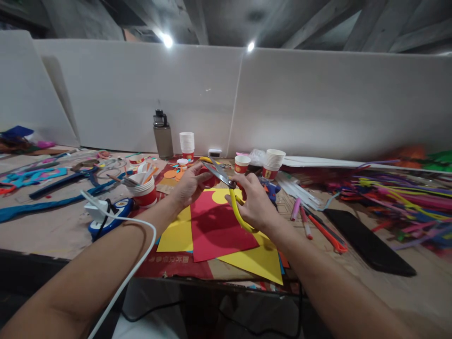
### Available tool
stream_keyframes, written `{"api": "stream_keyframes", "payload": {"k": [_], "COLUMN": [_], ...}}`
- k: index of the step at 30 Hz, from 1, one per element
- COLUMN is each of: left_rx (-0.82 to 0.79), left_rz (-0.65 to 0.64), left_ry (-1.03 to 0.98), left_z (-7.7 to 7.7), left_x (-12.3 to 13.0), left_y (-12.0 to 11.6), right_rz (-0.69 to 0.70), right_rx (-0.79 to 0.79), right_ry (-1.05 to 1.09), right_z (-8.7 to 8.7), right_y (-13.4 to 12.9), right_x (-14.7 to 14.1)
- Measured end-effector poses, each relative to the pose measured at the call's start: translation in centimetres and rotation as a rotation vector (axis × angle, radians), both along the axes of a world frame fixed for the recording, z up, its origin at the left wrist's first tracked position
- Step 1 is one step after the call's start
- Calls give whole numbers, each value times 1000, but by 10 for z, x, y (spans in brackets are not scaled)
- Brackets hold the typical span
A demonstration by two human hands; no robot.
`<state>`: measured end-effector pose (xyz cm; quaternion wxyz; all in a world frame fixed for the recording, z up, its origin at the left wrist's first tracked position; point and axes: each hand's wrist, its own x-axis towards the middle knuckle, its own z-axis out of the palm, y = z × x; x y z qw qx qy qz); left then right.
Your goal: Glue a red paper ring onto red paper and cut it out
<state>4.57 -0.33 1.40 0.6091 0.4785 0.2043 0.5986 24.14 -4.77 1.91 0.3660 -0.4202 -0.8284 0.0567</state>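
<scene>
Scissors up in the right hand, red piece in the left, both over the paper

Both forearms reach in from the near edge of the table and angle inward, so the hands nearly meet above the middle. The right hand (254, 200) is clamped on a pair of yellow-handled scissors with metal blades (232, 194), its fingers curled about the grip and its back turned up. The blades stand slightly parted and slant up and to the left, toward the other hand. The left hand (190, 186) sits just beside them, palm turned inward, thumb and fingers brought together on a small red piece (210, 181) whose outline I can't fully make out. Whether a blade touches that piece, I can't tell from here.

Below the hands lies a flat red paper sheet (215, 230), resting over bright yellow paper sheets (254, 261) that show on either side of it. A white cable (141, 254) loops across the left forearm. Near that arm stand white-and-red paper cups (144, 194) stacked together, with pencils in the top one. Well to the right of the right hand lies a flat black rectangular slab (369, 242).
</scene>
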Motion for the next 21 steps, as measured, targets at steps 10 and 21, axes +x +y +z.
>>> {"api": "stream_keyframes", "payload": {"k": [10,21], "left_rx": [13,49], "left_rz": [-8,-12], "left_ry": [33,5], "left_z": [-4,-8], "left_x": [1,-1], "left_y": [0,4], "right_rz": [8,10], "right_rx": [7,-11], "right_ry": [-3,-1], "right_z": [0,0], "right_y": [0,-2], "right_x": [0,-1]}}
